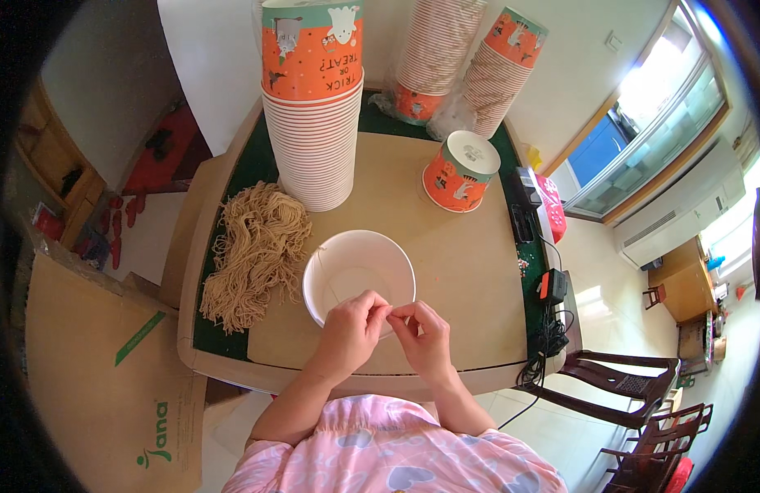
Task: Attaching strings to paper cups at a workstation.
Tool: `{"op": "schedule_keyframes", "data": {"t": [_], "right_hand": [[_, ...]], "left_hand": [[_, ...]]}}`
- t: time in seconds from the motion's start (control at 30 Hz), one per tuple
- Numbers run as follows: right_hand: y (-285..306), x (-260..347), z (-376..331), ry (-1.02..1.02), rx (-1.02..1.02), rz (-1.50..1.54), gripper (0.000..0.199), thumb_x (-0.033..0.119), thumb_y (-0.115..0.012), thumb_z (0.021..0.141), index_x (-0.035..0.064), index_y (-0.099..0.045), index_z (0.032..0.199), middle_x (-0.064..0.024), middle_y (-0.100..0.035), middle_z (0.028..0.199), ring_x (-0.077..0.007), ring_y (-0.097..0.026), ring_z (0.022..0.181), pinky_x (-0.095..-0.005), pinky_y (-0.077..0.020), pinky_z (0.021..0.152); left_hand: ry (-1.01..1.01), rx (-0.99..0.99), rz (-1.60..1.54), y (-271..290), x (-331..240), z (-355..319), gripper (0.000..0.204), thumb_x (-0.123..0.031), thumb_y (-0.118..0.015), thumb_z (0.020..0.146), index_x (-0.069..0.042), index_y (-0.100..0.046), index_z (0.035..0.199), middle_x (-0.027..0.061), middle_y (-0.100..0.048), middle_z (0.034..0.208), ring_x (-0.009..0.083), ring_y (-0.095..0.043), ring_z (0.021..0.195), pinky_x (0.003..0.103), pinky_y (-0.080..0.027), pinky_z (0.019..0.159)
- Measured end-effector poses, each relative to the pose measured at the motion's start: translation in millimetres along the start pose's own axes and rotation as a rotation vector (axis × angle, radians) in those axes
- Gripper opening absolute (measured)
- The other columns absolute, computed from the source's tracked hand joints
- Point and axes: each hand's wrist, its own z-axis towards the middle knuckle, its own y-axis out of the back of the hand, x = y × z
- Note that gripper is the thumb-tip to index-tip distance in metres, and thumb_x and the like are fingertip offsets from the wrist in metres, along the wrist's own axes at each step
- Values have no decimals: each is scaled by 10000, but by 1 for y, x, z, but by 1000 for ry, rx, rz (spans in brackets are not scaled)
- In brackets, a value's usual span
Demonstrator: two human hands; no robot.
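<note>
A white paper bucket (347, 255) stands with its mouth up in front of me on the table. At its near rim, my left hand (354, 324) and my right hand (423, 333) meet with thumbs and fingertips pinched together. A thin beige string (322, 247) shows at the bucket's left rim and runs down inside, towards my fingers. Both hands appear to pinch its end, which is nearly hidden between the fingertips. Left of the bucket lies a loose heap of beige strings (257, 251).
A tall stack of paper buckets (313, 140) rises behind the heap. One orange and green bucket (458, 181) stands upside down at right. More stacks (437, 49) are at the back. Black cables (548, 337) lie along the right edge; a cardboard box (109, 370) stands at left.
</note>
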Motion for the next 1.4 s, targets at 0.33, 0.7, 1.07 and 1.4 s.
{"op": "schedule_keyframes", "data": {"t": [0.33, 0.7, 1.07, 1.4], "right_hand": [[-1, 0, -2, 32, 16, 15, 59, 28, -693, 828, 30, -639, 851, -56, -583, 735, -109, -506, 549, -253, -428, 504], [-3, 0, -4, -4, -22, 64, 55, 23, -689, 828, 32, -643, 856, -45, -570, 712, -91, -484, 555, -240, -407, 499], [0, 2, 0, 24, 28, 58, 50, 16, -679, 835, 33, -647, 870, -52, -583, 723, -96, -487, 558, -243, -412, 504], [9, 1, 3, 14, 14, 43, 90, 9, -686, 824, 42, -674, 906, -46, -599, 751, -96, -508, 566, -232, -417, 511]], "left_hand": [[41, -60, -19, -5, 5, 1, 105, -107, -533, 938, -22, -488, 896, 141, -638, 720, 336, -644, 698, 411, -486, 592], [61, 48, -62, 8, 4, 3, 161, -161, -607, 912, -3, -588, 931, 157, -663, 742, 298, -663, 681, 373, -503, 596], [60, -11, -51, 1, 7, 1, 150, -135, -616, 900, -1, -571, 849, 164, -633, 696, 291, -643, 626, 365, -479, 559], [19, 102, 87, 18, -7, -4, 106, -109, -635, 864, -7, -608, 854, 131, -641, 765, 270, -631, 662, 357, -486, 590]]}}
